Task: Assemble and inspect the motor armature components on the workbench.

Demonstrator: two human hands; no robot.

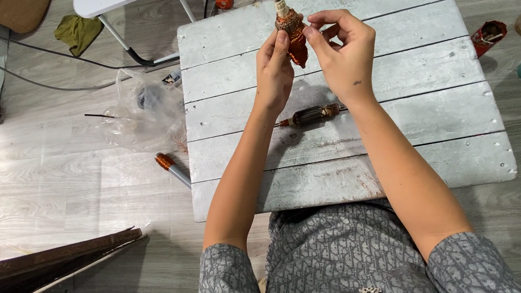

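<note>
STATUS: winding in progress | left hand (273, 69) grip clenched on copper-wound armature (294, 38), held upright above table (403, 171) | right hand (343, 49) fingertips pinch its top (wire too fine to see) | 1 second armature (312, 116) lies flat, untouched, on table.

Packaging around your work spot: one clear bag, one small red pack.

On the floor just left of your table (466, 165) lies a crumpled clear plastic bag (136, 114), see-through, with dark and coppery bits showing inside; a small printed label or card (172, 79), pale with dark marks, sits at its upper right edge, too small to make out. To your right, off the table's edge, a small red open-topped pack (487, 35) lies tilted on the floor, its contents unclear. You have no signs or screens clearly in view.
</note>
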